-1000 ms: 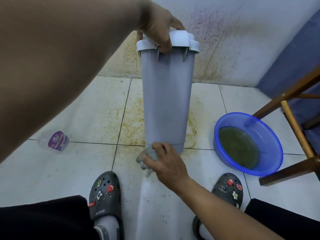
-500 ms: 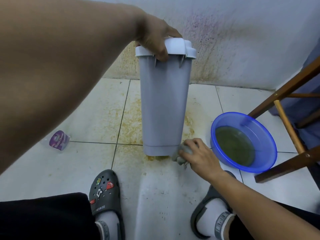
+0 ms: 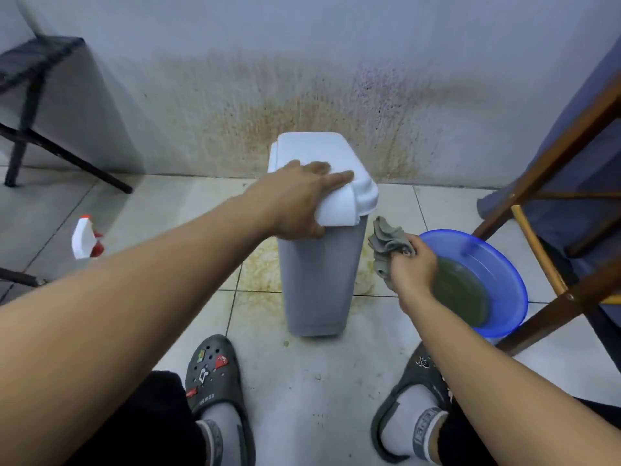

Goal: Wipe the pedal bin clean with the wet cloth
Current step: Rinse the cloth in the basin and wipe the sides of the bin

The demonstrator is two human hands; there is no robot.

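The left hand (image 3: 300, 200) gripped the pedal bin (image 3: 319, 274) by its white lid (image 3: 322, 153): the fingers lay straight across the lid top and the thumb curled down over the near lid edge. The right hand (image 3: 411, 270) was closed round a bunched grey wet cloth (image 3: 386, 240), which stood out above the fist. The cloth was held just beside the upper right side of the bin; contact between the two could not be determined.

The bin stood on the tiled floor (image 3: 302, 398), directly in front of a wall (image 3: 235, 102) marked with brown and purplish stains. Yellow-brown stains were also present on the tiles around the bin base.

A blue basin (image 3: 514, 280) holding murky greenish water stood on the floor just to the right of the bin, partly behind the right hand. Wooden furniture legs (image 3: 534, 243) rose beside the basin. A white spray bottle (image 3: 84, 237) with a red trigger stood well to the left of the bin. Two grey clogs (image 3: 215, 375), worn with grey socks, were planted on the near side of the bin.
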